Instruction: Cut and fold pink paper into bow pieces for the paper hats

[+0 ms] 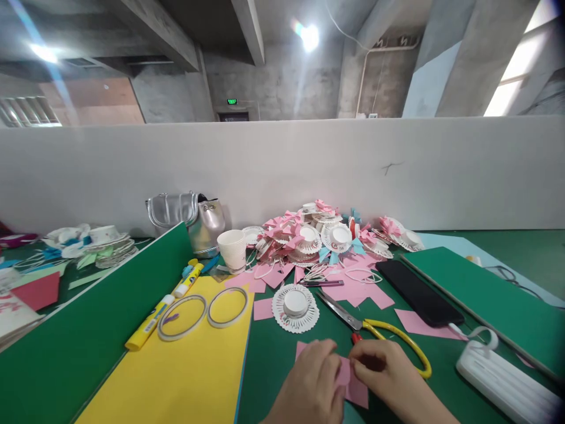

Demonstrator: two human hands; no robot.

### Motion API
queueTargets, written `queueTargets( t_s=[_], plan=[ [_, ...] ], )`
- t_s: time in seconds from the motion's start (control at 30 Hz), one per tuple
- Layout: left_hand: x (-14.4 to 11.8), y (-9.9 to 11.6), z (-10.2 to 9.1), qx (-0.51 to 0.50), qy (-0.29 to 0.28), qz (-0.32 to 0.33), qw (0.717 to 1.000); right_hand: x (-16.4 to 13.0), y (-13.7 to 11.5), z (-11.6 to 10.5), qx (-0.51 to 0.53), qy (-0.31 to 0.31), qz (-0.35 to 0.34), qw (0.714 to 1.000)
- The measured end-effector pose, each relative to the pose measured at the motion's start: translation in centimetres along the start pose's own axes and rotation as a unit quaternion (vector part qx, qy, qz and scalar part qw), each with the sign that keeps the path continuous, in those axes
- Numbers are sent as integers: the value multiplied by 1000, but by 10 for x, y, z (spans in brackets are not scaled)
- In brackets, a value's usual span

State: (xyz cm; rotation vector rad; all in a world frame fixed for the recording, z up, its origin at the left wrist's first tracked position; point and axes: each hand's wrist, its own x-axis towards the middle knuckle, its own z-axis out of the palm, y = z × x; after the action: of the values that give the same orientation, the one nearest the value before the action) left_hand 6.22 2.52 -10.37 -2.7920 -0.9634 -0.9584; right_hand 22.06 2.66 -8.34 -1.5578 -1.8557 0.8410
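Observation:
My left hand (311, 383) and my right hand (388, 377) meet at the bottom middle and pinch a small piece of pink paper (353, 386) between their fingertips, low over the green table (282, 353). Just beyond the hands lie yellow-handled scissors (371, 327), blades pointing far left. A white paper cup cut into a fringed disc (295, 306) lies flat a little farther back.
A yellow sheet (185, 377) carries two tape rings (203, 312) and a glue stick (148, 324). Behind are a white cup (233, 248), a pile of finished pink-and-white pieces (322, 235), a silver bag (189, 218). A black phone (419, 291), white power bank (507, 380) and green board (485, 294) lie right.

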Motion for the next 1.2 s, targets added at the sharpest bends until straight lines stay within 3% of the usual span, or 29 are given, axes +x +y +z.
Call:
queueTargets(
  t_s=[0.03,0.13,0.2,0.3,0.4,0.5,0.6,0.73,0.87,1.03,1.2],
  plan=[
    [5,-2,-4,-27,-30,-45,998,0,0,1,-1,2,-5,1000],
    [21,-5,-20,-96,-145,-94,980,-2,-2,8,0,-1,-17,1000],
    [27,-8,-29,-130,-191,-128,965,-3,-2,11,-13,4,-26,1000],
    [25,-16,-40,-135,-204,-171,954,-4,1,3,-60,25,-33,997],
    [17,-26,-46,-108,-198,-205,952,-2,10,-20,-132,43,-2,990],
    [15,-26,-41,-70,-194,-141,968,-2,23,-36,-216,52,16,975],
    [17,-20,-27,58,-147,10,987,-7,36,-33,-295,78,16,952],
    [13,-17,-11,152,-79,188,967,-15,46,-17,-348,80,18,934],
    [1,-21,-5,140,-100,173,970,-14,42,-21,-336,73,21,939],
    [-13,-23,-8,103,-101,135,980,-13,25,-56,-318,92,58,942],
    [-25,-24,-2,85,-92,121,985,-18,-11,-72,-269,180,-16,946]
  ],
)
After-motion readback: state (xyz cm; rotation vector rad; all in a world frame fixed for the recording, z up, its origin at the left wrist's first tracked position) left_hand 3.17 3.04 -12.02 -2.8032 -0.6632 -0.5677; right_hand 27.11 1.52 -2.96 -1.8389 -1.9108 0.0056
